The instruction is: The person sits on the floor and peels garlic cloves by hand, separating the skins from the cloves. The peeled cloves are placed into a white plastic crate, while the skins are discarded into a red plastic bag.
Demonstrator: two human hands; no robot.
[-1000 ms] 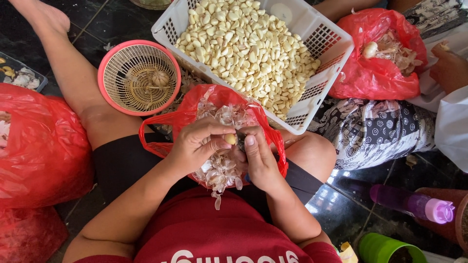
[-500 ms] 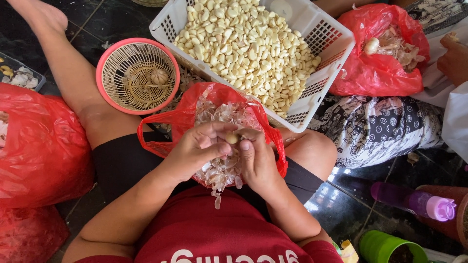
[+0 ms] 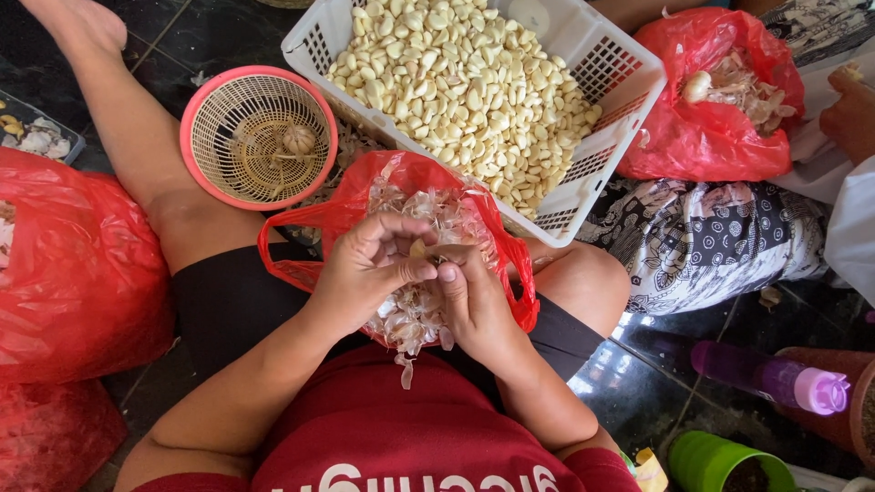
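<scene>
My left hand (image 3: 369, 269) and my right hand (image 3: 474, 305) meet over my lap and pinch one garlic clove (image 3: 418, 248) between their fingertips. Under them lies an open red plastic bag (image 3: 497, 246) full of papery garlic skins (image 3: 410, 314). Just beyond the bag stands a white plastic basket (image 3: 602, 68) heaped with peeled cloves. To its left a round pink woven basket (image 3: 191, 137) holds one garlic bulb (image 3: 298, 138) and some stems.
Big red bags (image 3: 73, 273) lie at my left. Another red bag of skins (image 3: 720, 137) sits at the upper right, beside another person's patterned cloth (image 3: 702, 241) and hand (image 3: 848, 114). A purple bottle (image 3: 775, 378) and a green cup (image 3: 711, 460) stand at the lower right.
The hands have kept working the clove over the bag, the fingers shifting slightly. The other person's hand at the right edge has moved a little.
</scene>
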